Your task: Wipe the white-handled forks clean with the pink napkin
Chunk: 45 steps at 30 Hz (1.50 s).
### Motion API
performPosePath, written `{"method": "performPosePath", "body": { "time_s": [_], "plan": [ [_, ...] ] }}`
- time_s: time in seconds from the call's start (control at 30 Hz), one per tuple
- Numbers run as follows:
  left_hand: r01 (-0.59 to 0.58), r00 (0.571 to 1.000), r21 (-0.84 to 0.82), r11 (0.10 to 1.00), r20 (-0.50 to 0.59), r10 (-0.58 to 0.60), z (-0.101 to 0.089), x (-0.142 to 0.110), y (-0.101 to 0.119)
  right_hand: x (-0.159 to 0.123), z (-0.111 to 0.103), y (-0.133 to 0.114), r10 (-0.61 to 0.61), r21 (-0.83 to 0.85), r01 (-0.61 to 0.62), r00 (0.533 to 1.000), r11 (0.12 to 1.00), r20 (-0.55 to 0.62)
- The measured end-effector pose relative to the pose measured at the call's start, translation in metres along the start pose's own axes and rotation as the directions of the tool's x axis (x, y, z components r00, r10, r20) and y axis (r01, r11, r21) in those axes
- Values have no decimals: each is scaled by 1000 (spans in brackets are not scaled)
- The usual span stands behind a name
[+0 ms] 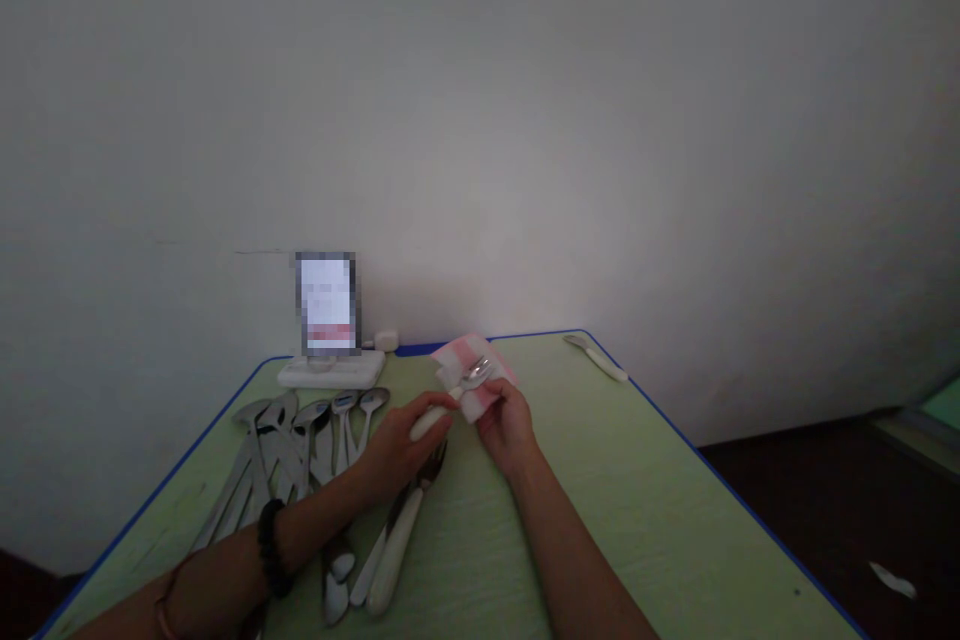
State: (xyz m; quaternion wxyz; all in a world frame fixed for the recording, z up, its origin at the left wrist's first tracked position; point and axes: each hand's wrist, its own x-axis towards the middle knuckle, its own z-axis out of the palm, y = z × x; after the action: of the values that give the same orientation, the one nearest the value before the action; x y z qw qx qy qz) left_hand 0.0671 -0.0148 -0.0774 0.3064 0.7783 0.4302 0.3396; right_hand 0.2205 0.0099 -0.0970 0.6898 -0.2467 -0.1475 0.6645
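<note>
My left hand (405, 445) is closed round the pale handle of a fork (475, 375), whose metal tines point away to the upper right. In my right hand (510, 425) is a pink and white cloth (469, 355), spread behind and under the fork's head. The thumb of that hand lies beside the tines. Beneath my left wrist, another fork with a cream handle (397, 545) lies on the table among other cutlery. Several metal spoons (304, 420) lie bunched to the left, partly hidden by my left forearm.
A green table (600, 500) with a blue edge stands against a grey wall. At its back left, a phone with a blurred screen (328, 305) rises from a white base (330, 370). A pale-handled knife (598, 360) lies near the back right corner. Something white (892, 580) is on the dark floor.
</note>
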Motion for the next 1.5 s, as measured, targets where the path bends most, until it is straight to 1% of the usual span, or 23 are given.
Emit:
{"method": "performPosePath", "body": {
  "time_s": [0.13,0.27,0.47,0.6,0.77,0.9,1.17,1.33,1.5],
  "plan": [
    [6,1000,-8,1000,16,-6,1,0,0,3,-2,0,-22,16,22,999,1000,-42],
    [26,999,1,1000,36,-26,1,0,-1,3,0,1,-23,-13,22,1000,1000,-14],
    [17,1000,10,1000,22,-17,0,0,-3,2,1,3,-14,-76,17,999,997,33],
    [5,1000,19,1000,18,-5,0,0,-1,2,0,4,-16,-91,19,999,996,29],
    [36,999,2,999,27,-36,0,-1,-1,0,1,4,-22,-96,24,999,995,24],
    [18,1000,13,1000,14,-18,1,0,-3,-2,3,3,-26,-105,31,999,994,42],
    [11,1000,17,1000,8,-11,1,-1,-1,-2,2,3,-25,-127,29,999,991,39],
    [15,1000,20,1000,-6,-14,0,-1,-2,0,0,4,-15,-123,21,999,992,50],
    [18,1000,27,999,0,-18,0,-1,-2,2,0,3,9,-61,-8,1000,998,2]
  ]
}}
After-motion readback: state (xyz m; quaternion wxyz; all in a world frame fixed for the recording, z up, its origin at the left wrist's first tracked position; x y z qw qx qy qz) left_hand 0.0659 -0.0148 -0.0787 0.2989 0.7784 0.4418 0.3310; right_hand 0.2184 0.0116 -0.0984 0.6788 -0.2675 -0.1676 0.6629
